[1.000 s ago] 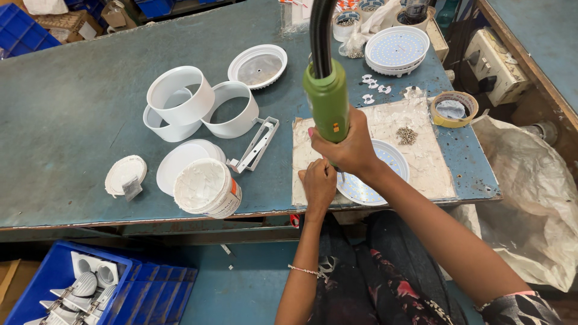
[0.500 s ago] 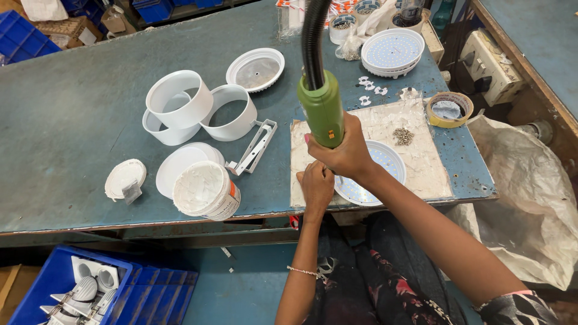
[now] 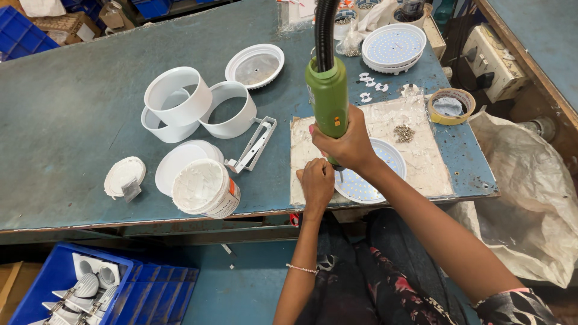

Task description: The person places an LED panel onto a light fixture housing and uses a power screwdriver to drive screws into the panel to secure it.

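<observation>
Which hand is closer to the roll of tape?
The right hand. It grips the green power screwdriver and sits left of the tape roll. The left hand is lower and further left, by the round LED plate.

one head-worn view looks steeply down, close over the worktable (image 3: 90,120) edge.

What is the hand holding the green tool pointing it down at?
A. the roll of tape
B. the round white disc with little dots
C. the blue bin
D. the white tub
B: the right hand grips the green tool upright, and its tip comes down on the round white dotted disc on the mat, where the left hand rests beside it.
</observation>
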